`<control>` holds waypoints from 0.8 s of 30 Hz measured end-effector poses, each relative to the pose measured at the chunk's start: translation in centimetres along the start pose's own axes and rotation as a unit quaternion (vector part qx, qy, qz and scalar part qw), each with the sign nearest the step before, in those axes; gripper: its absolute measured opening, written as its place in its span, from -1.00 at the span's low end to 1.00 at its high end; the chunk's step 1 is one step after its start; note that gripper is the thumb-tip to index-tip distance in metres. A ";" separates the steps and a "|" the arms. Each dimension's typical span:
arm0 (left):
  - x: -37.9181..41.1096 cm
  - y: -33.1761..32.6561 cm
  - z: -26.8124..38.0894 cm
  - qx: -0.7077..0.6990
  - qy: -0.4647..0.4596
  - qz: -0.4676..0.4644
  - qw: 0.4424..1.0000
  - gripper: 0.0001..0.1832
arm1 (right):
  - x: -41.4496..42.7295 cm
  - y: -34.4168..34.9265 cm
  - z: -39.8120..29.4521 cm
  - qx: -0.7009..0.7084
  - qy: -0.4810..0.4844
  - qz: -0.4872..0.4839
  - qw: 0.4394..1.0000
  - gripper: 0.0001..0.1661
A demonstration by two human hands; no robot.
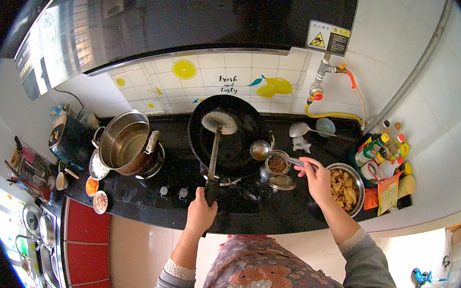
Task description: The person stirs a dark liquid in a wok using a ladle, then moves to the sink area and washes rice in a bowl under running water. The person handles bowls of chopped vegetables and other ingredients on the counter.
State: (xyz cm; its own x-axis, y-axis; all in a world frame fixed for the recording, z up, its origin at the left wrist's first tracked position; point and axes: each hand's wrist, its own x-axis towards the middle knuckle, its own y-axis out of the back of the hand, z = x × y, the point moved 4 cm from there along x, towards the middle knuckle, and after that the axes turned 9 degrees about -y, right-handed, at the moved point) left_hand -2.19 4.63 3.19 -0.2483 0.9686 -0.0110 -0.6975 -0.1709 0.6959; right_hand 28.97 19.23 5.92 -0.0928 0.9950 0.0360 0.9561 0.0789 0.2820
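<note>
A black wok (232, 160) sits on the right burner. My left hand (201, 213) grips the black handle of a perforated skimmer (219, 122), whose round head is over the wok's far side. In my right hand (316, 179) is a metal ladle (260, 150). A little brownish liquid shows in its bowl, which hangs near the wok's right rim, beside a small metal pot (267, 174). Dark brown contents show in that pot, and a round metal lid (281, 182) is just in front of it. I cannot tell whether the ladle touches the wok.
A large steel pot (124, 144) stands on the left burner. Bowls of white (98, 165), orange (92, 186) and pinkish food (100, 202) are at left. Right of my right hand are a steel bowl of browned pieces (345, 187) and several bottles (372, 149). A spatula (298, 129) lies behind.
</note>
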 end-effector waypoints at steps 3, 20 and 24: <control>0.2 -0.1 -0.2 -0.007 0.014 -0.011 1.000 -0.50 | -1.2 1.6 0.3 -0.069 0.037 0.029 0.996 -0.71; -0.1 -0.6 -1.1 0.008 -0.015 0.010 1.000 -0.54 | -4.2 2.5 3.2 -0.174 0.142 0.051 0.973 -0.74; -0.3 -0.5 -0.8 0.013 -0.011 0.007 1.000 -0.54 | -0.9 -0.9 1.0 -0.132 0.110 0.002 0.985 -0.74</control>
State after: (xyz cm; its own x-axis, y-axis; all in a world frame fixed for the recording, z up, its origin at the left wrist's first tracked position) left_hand -2.33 4.31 2.32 -0.2433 0.9698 0.0147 -0.6760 -0.1804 0.7145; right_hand 28.46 18.28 4.70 -0.1742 0.9556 0.2376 0.8543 0.0267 0.5191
